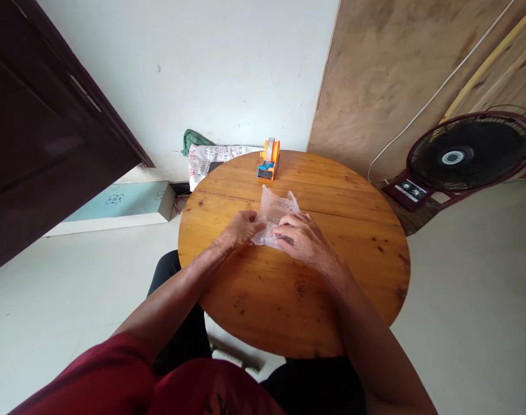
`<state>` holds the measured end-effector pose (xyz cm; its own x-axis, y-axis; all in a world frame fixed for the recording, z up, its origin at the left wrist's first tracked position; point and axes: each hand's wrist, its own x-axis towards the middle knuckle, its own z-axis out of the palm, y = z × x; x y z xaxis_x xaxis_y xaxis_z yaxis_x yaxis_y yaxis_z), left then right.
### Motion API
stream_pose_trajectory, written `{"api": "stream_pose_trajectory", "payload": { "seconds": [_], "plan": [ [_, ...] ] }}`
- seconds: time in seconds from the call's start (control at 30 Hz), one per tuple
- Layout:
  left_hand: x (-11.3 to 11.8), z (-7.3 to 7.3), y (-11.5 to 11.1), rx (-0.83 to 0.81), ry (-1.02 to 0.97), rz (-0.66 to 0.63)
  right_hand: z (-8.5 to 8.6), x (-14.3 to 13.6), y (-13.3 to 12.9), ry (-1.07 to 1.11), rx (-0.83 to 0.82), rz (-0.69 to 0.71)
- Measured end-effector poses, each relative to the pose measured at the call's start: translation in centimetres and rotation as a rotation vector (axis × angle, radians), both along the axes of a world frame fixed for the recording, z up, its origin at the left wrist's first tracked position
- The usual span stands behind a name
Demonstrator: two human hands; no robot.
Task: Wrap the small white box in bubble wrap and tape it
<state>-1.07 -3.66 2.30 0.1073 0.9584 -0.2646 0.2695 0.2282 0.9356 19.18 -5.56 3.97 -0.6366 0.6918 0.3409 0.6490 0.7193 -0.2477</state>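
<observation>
A crumpled sheet of clear bubble wrap lies on the round wooden table, between my two hands. My left hand is closed at the wrap's left edge, its fingers pinching the plastic. Over the right part rests my right hand, palm down, with bent fingers spread apart on the sheet. Whether anything is wrapped inside the plastic I cannot tell. Beyond the wrap, near the table's far edge, stands an orange and blue tape dispenser with a roll of tape on it.
A maroon fan stands right of the table, with a white cable along the wall. Behind the table lie a printed white sack and a green bag. A long pale-blue box is on the floor at left, near a dark door.
</observation>
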Motion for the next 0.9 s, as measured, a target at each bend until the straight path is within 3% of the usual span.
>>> {"api": "stream_pose_trajectory", "payload": {
  "seconds": [0.13, 0.27, 0.57, 0.67, 0.9],
  "plan": [
    [0.4, 1.0, -0.1, -0.102, -0.133, 0.012, -0.2, 0.0, 0.0, 0.001, 0.010, 0.000],
    [0.9, 1.7, -0.2, -0.087, -0.136, -0.044, -0.5, 0.0, 0.2, -0.010, 0.025, 0.003],
    [-0.7, 3.5, 0.2, -0.071, -0.010, -0.455, 0.3, -0.1, -0.1, 0.036, -0.030, -0.012],
    [-0.6, 3.0, -0.3, 0.096, 0.061, -0.512, 0.6, 0.0, -0.3, 0.038, -0.042, -0.039],
    [0.5, 0.1, -1.6, 0.758, 0.432, -0.421, 1.4, 0.8, -0.1, 0.012, -0.146, -0.138]
  ]
}}
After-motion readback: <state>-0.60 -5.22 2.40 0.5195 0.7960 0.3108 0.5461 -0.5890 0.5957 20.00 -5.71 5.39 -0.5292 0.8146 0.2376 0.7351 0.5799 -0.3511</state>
